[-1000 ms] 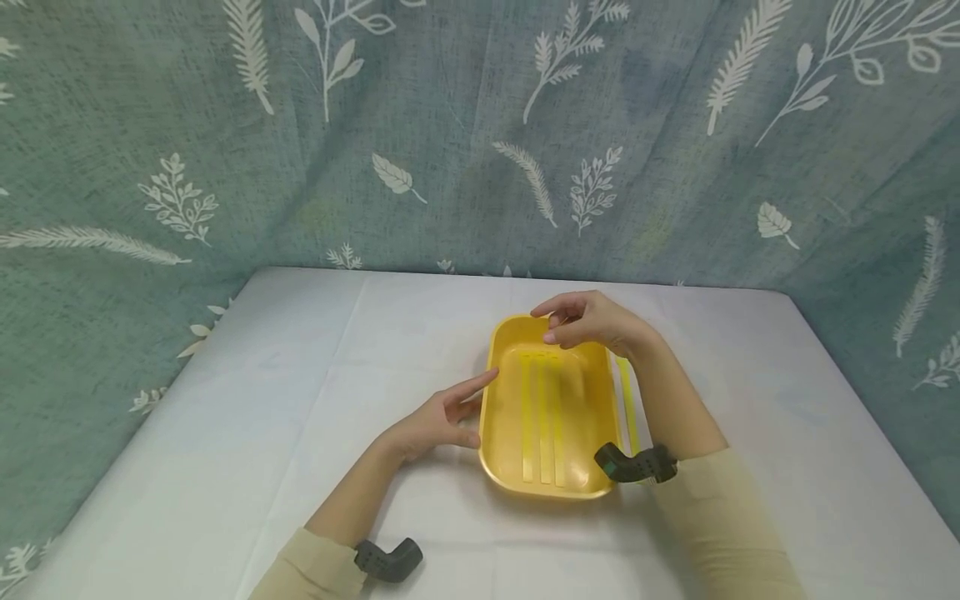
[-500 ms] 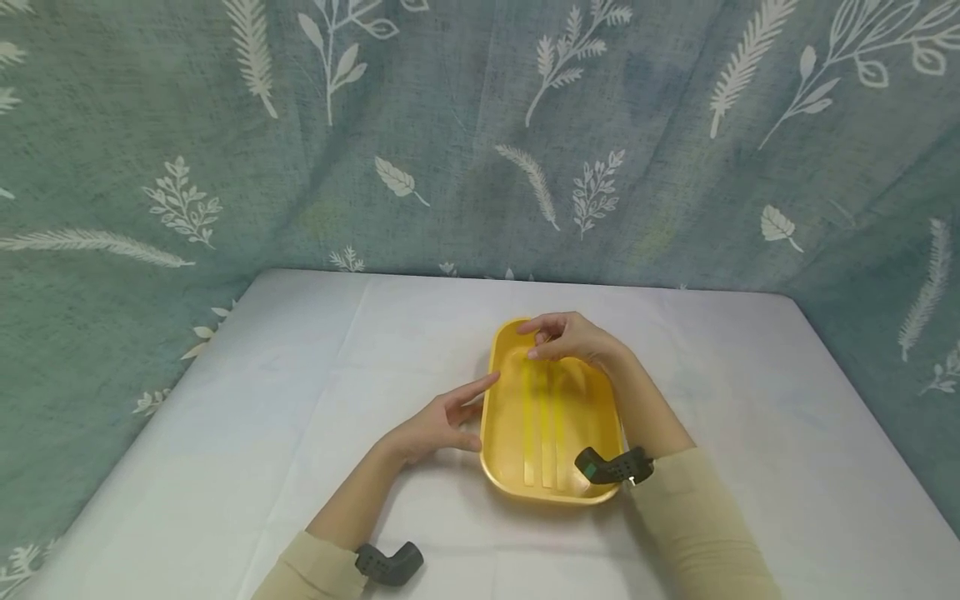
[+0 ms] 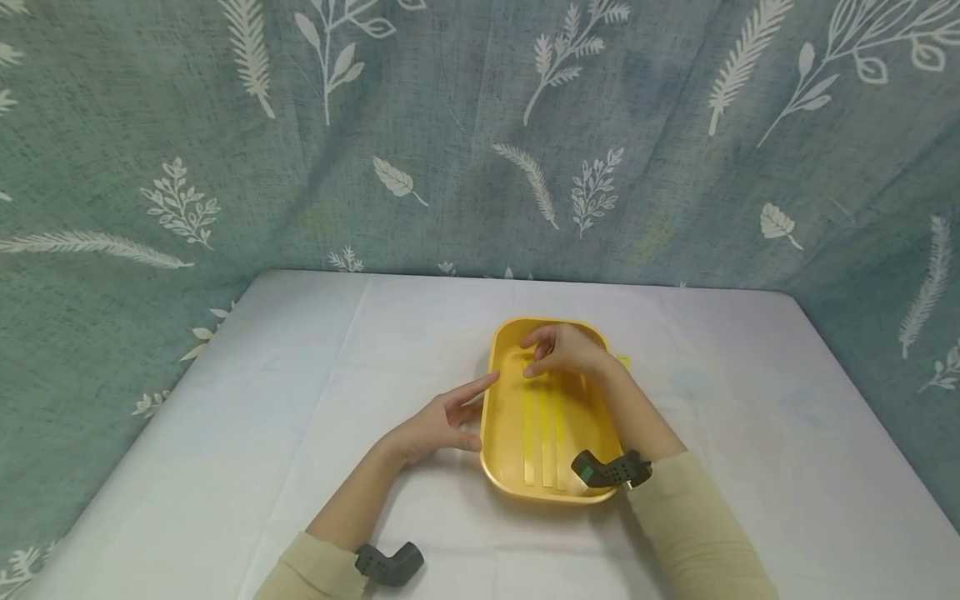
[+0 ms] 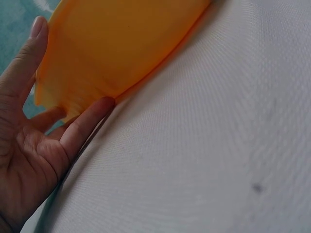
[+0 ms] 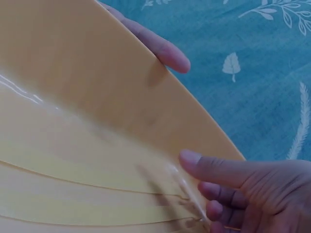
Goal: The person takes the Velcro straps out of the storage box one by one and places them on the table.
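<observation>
A yellow tray (image 3: 502,433) with rounded corners lies on the table. Inside it, several pale yellow strips (image 3: 546,442) lie lengthwise on the floor. My left hand (image 3: 435,425) rests against the tray's left side, its fingers spread; in the left wrist view the fingertips touch the outer wall. Over the tray's far end, my right hand (image 3: 566,350) reaches in with loosely bent fingers, close to the strips' far ends. In the right wrist view nothing shows between that thumb and the fingers. The right forearm hides part of the tray's right side.
A small yellow end of something (image 3: 624,362) shows beside the tray's right rim, mostly behind the forearm. White cloth (image 3: 300,400) covers the table. A green leaf-patterned curtain (image 3: 450,150) hangs behind and at the sides.
My right hand has moved left and nearer over the tray, lowering into its far end. The strip right of the tray is now mostly covered by the forearm. My left hand stays put.
</observation>
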The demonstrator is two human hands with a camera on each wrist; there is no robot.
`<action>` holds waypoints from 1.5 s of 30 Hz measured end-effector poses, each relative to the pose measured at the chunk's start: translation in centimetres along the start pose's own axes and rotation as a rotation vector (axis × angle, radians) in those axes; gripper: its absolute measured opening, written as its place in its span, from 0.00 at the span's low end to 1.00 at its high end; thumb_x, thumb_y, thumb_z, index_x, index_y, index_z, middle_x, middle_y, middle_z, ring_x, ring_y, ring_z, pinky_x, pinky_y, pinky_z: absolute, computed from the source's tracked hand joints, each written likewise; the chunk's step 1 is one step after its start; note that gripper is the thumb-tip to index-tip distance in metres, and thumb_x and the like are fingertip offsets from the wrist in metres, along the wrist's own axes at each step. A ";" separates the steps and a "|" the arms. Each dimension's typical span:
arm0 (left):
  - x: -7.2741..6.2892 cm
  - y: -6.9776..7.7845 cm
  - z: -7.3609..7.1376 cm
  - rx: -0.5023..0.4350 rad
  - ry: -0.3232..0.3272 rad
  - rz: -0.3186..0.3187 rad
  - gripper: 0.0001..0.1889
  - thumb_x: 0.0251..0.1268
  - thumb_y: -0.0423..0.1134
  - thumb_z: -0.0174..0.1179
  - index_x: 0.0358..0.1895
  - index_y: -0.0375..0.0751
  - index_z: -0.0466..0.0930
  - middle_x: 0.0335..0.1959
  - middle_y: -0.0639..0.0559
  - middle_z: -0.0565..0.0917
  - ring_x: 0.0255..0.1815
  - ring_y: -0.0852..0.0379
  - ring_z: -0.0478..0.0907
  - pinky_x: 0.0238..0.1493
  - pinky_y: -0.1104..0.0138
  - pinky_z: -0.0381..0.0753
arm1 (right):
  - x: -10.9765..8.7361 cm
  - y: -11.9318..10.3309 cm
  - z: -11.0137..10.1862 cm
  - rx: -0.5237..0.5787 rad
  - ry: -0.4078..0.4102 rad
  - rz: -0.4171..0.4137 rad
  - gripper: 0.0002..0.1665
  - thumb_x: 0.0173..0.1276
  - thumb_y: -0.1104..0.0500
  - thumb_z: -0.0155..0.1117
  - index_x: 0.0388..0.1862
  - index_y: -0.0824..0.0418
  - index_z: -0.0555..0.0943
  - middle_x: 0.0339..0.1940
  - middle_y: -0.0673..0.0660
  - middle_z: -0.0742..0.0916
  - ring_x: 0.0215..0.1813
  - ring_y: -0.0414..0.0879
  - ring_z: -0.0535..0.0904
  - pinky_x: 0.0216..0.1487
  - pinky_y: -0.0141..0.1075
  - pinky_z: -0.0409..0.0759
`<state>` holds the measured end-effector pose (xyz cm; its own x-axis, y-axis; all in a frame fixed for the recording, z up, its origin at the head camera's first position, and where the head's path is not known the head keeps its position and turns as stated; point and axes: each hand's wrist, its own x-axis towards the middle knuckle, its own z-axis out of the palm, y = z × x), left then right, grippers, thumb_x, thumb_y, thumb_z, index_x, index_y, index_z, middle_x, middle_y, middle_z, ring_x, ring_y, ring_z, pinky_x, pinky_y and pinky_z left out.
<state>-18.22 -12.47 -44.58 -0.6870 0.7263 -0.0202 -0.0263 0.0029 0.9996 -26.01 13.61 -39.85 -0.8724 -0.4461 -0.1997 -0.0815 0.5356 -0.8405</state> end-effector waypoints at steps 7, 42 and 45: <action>-0.1 0.0 -0.1 0.014 0.006 -0.019 0.51 0.49 0.46 0.72 0.75 0.47 0.49 0.77 0.53 0.49 0.75 0.45 0.50 0.70 0.59 0.61 | 0.2 0.2 0.5 -0.190 0.027 0.038 0.30 0.49 0.58 0.77 0.53 0.63 0.80 0.28 0.53 0.81 0.29 0.43 0.71 0.29 0.30 0.70; 0.0 0.3 0.1 0.020 0.014 -0.026 0.51 0.48 0.47 0.72 0.75 0.50 0.50 0.77 0.55 0.49 0.76 0.45 0.49 0.68 0.59 0.64 | 0.7 -0.1 1.8 -0.055 -0.013 -0.102 0.20 0.63 0.62 0.64 0.53 0.68 0.77 0.27 0.56 0.85 0.27 0.45 0.84 0.32 0.36 0.84; 0.0 0.4 0.1 0.022 0.014 -0.023 0.51 0.49 0.47 0.72 0.75 0.49 0.50 0.77 0.54 0.49 0.76 0.45 0.48 0.69 0.57 0.61 | 0.7 -0.4 1.8 0.056 -0.023 -0.072 0.23 0.63 0.63 0.64 0.57 0.68 0.75 0.27 0.57 0.85 0.32 0.48 0.85 0.38 0.39 0.85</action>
<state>-18.12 -12.40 -44.22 -0.6964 0.7163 -0.0435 -0.0268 0.0347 0.9990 -25.67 11.80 -40.60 -0.8539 -0.4987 -0.1492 -0.1156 0.4611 -0.8798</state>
